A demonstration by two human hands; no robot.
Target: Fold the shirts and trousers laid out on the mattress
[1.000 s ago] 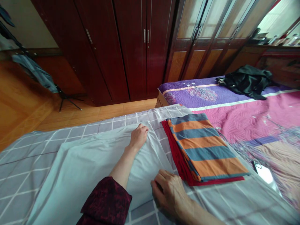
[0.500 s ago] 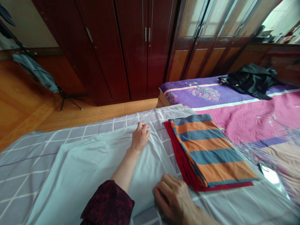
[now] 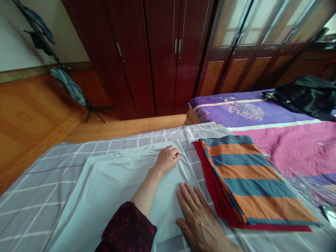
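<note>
Presently, a pale blue cloth [image 3: 110, 196] is laid out on the checked bed sheet [image 3: 34, 196], its far side near the sheet's far edge. The hands are held apart. The left hand [image 3: 167, 160] is placed on the pale blue cloth near its far right corner, fingers curled; whether fabric is pinched cannot be told. The right hand [image 3: 198, 217] is opened out, palm down, fingers extended, over the near right corner. Along the sheet's right edge, a folded striped cloth [image 3: 254, 178] in orange and blue-grey is stacked on a red cloth [image 3: 206, 171], exposed at left and near sides. Beyond that edge, a patterned quilt [image 3: 283, 150] is seen, with black clothing [image 3: 304, 96] heaped on it.
</note>
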